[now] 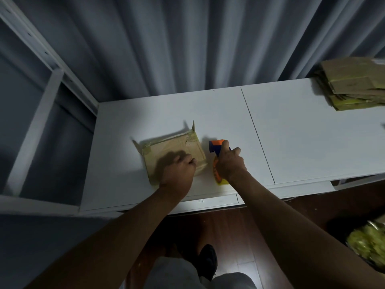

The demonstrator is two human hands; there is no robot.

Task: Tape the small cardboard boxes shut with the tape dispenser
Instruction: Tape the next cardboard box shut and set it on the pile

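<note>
A small cardboard box (177, 147) lies on the white table (291, 132), its top flaps folded flat and two small side flaps sticking up at its far corners. My left hand (179, 171) presses down on the near part of the box top with fingers curled. My right hand (230, 163) grips the orange and blue tape dispenser (217, 146) just right of the box, its head pointing away from me and its tape roll partly hidden under my palm.
A stack of flattened cardboard boxes (352, 84) sits at the table's far right corner. Grey curtains hang behind the table. A white metal shelf frame (41, 97) stands to the left. A bag of yellow-green material (368, 240) lies on the wood floor at right.
</note>
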